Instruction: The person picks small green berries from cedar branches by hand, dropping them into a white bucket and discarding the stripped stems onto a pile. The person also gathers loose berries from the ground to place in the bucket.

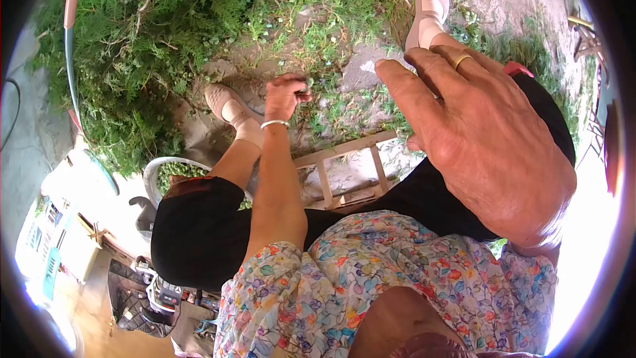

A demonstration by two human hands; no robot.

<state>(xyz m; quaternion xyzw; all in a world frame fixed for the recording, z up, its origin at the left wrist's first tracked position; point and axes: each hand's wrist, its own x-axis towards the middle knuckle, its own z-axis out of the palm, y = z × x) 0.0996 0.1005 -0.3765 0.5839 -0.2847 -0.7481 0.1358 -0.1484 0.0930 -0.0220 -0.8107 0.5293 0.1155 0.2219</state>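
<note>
My left hand point(285, 96), with a bracelet at the wrist, is held low between my knees. Its fingers are curled in, and a small green seed cone point(309, 84) shows at the fingertips; the palm is hidden. Large and near the camera, my right hand point(487, 136) hovers above my right thigh with its fingers stretched out, a ring on one of them. Nothing shows in it, though its palm faces away. Cut evergreen branches point(179, 46) bearing small green cones cover the ground ahead. Beside my left leg stands a pale-rimmed bucket point(151, 176) with green cones inside.
Between my legs lies a wooden frame point(323, 179) with slats. A curved tool point(69, 46) with a pinkish handle stands at the far left. Behind on the left are a quilted black item point(126, 298) and other household things. Metal furniture legs point(593, 59) show at right.
</note>
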